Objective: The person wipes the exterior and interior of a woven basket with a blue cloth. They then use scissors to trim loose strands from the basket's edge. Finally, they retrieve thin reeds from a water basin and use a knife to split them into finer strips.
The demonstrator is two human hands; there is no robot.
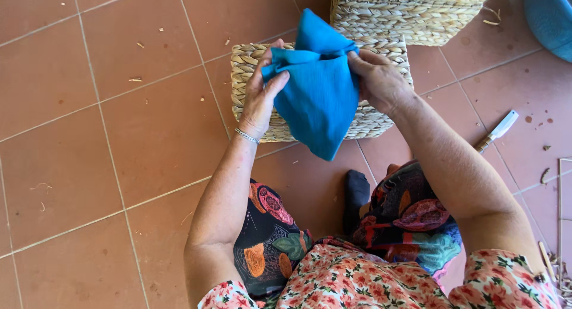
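I hold a blue cloth [319, 97] bunched in front of me, above a small woven straw basket [375, 115] that stands on the tiled floor. My left hand [262, 89] grips the cloth's left side, with a thin bracelet on its wrist. My right hand [378, 80] pinches the cloth's upper right edge. The cloth hangs to a point over the basket's front wall and hides most of the basket's opening.
A second, larger woven basket [405, 11] stands just behind the first. A knife [496, 131] with a pale blade lies on the tiles at right. A blue tub [551, 17] is at the top right corner. Straw scraps litter the terracotta floor [119, 136].
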